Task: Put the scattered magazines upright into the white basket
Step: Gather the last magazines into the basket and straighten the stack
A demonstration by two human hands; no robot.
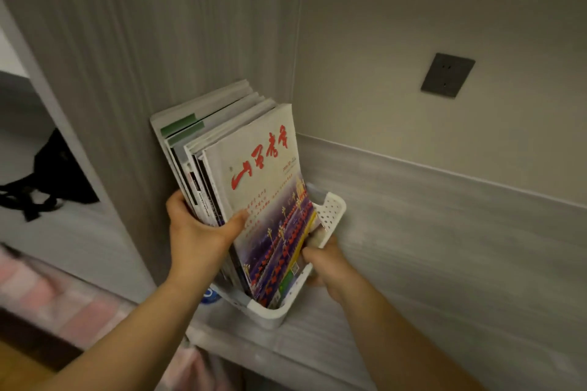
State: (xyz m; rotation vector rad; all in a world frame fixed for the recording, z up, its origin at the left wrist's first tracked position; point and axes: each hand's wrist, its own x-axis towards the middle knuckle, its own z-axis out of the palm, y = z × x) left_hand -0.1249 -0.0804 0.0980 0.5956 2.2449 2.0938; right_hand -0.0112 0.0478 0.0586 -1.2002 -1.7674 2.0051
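Several magazines stand upright in the white perforated basket on a grey shelf, leaning against the left wall panel. The front one has a white cover with red characters and a purple picture. My left hand is closed around the stack's near edge, thumb on the front cover. My right hand grips the basket's right rim next to the front magazine's lower corner.
The grey shelf stretches to the right of the basket. A dark wall socket sits on the back wall. A black bag lies in the compartment to the left. Pink cloth lies below left. A small blue object sits by the basket.
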